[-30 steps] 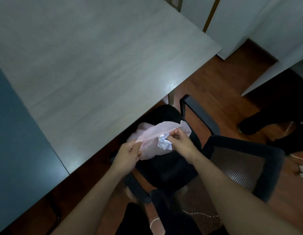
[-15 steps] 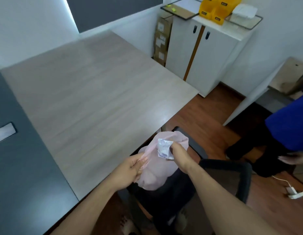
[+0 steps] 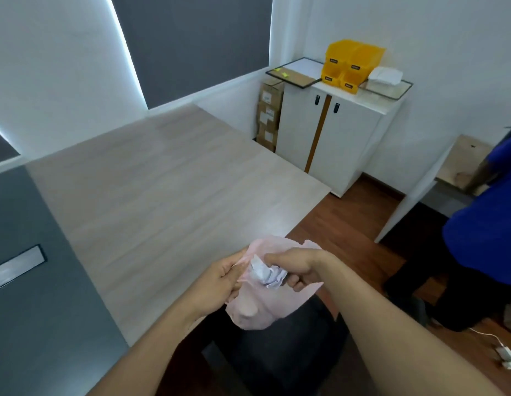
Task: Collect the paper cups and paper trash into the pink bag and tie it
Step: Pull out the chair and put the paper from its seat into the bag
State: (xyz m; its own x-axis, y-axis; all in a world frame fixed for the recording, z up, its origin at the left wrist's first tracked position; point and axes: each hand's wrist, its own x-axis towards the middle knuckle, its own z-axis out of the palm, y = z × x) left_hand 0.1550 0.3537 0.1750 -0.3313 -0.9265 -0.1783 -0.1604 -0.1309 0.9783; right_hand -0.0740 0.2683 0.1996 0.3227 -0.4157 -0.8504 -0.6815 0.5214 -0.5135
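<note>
Since the earlier frame our view has tipped upward, bringing the white cabinet (image 3: 334, 144) into the upper right. Our hands now sit low in the centre, with the pink bag (image 3: 260, 308) lifted against the corner edge of the surface (image 3: 168, 201).

Our left hand (image 3: 220, 278) pinches the bag's rim and pulls it sideways, which we judge is meant to keep the mouth spread. Our right hand (image 3: 298, 267) is curled round the crumpled paper (image 3: 267, 274) right at that mouth, so the paper looks about to go in. The bag hangs sagging over the black chair (image 3: 280, 355); we cannot tell what it already holds.

No cups or other trash show on the surface, so tying is probably close. The surface's corner is just beside the bag, and floor opens to the right. A person in blue (image 3: 488, 232) stands at the right edge of the frame, well apart from us.
</note>
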